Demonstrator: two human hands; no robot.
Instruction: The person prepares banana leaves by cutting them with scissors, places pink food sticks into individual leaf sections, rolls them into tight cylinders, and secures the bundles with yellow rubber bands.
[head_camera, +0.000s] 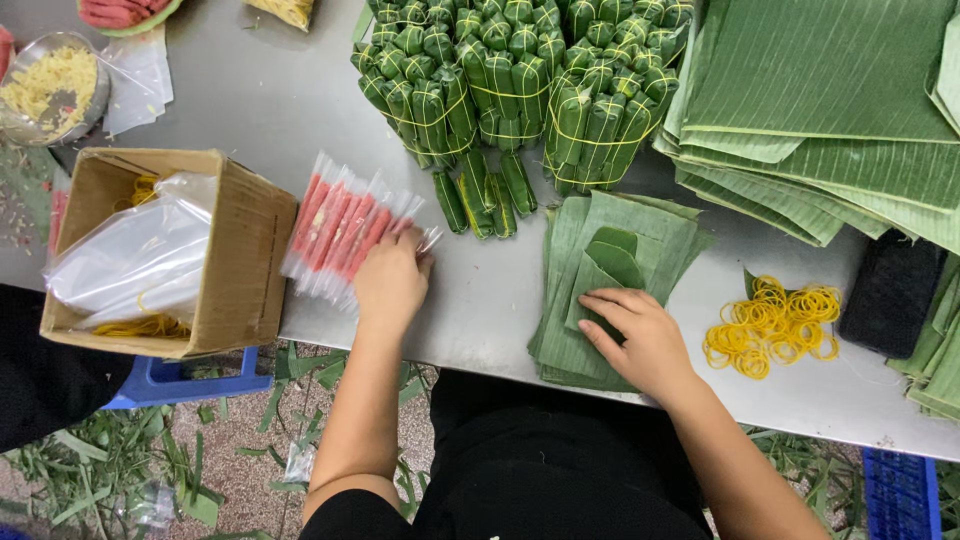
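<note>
OK, left hand (390, 280) fingers curled onto sealed pink sausage packs (345, 232) at 11 o'clock, should pinch just one, w/ right hand (640, 335) flat, fingers spread, pinning leaf stack (575, 350).

Clear packets of red sticks (345, 232) beside a brown carton (235, 250) — holding, apparently, plastic bags (140, 258).

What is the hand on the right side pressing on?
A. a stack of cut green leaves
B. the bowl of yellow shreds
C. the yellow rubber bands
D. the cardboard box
A: the right hand lies flat on the stack of cut green leaves at the table edge, with the yellow rubber bands lying apart on the table beside it.
</note>
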